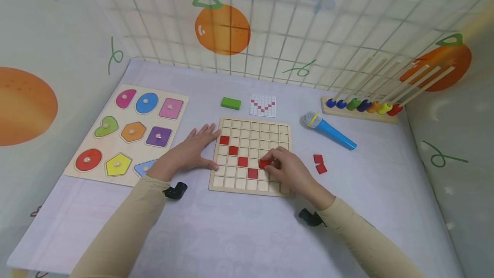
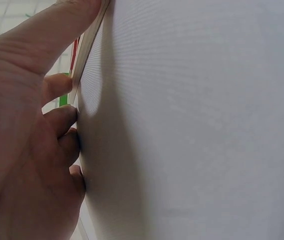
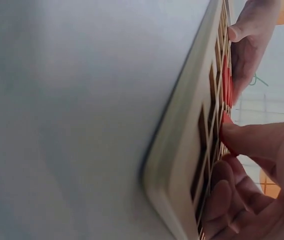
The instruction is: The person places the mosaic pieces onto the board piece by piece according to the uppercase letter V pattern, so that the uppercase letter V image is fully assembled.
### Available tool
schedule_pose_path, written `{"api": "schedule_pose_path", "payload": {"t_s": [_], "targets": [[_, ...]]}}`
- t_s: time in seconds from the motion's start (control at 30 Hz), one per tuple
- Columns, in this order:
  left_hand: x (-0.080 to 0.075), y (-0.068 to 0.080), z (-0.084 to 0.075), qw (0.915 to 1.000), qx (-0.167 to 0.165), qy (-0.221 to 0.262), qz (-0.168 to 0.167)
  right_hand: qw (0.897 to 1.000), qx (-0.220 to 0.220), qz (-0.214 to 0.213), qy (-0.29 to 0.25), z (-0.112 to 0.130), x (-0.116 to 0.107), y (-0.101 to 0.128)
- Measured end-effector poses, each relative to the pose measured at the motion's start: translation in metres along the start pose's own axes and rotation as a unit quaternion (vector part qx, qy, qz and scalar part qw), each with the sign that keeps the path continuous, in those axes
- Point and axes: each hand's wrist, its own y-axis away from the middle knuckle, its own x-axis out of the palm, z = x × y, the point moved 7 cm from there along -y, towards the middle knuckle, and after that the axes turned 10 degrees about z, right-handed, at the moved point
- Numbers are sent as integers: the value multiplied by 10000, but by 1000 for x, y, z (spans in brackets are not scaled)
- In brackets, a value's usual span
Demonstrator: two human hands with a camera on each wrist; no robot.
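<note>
A wooden grid board (image 1: pixel 255 133) lies flat on the table, with several red square tiles (image 1: pixel 233 150) in a diagonal running down to the right. My left hand (image 1: pixel 191 151) is spread at the board's left side, thumb and a fingertip touching its edge. Over the board's lower right part, my right hand (image 1: pixel 287 168) pinches another red tile (image 1: pixel 264 164). The right wrist view shows that tile (image 3: pixel 227 131) tilted against the grid under the thumb. Two loose red tiles (image 1: pixel 319 164) lie to the right. Behind the board is a card (image 1: pixel 263 105) with a red V pattern.
A shape puzzle board (image 1: pixel 125 153) lies at the left. A green block (image 1: pixel 230 103) sits beside the card. To the right are a blue toy microphone (image 1: pixel 332 133) and a wooden peg stand (image 1: pixel 362 115) with coloured beads. A wire grid (image 1: pixel 270 25) stands behind the table.
</note>
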Motion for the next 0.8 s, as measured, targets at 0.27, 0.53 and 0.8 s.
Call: {"api": "schedule_pose_path", "payload": {"t_s": [0.27, 0.53, 0.8], "targets": [[0, 0, -1, 10000, 27, 18, 17, 9998, -1, 12, 180, -2, 2, -3], [0, -1, 1, 10000, 27, -54, 16, 9998, -52, 21, 192, -2, 3, -2], [0, -1, 0, 10000, -10, -47, 29, 9998, -78, 5, 179, -3, 3, -2]]}}
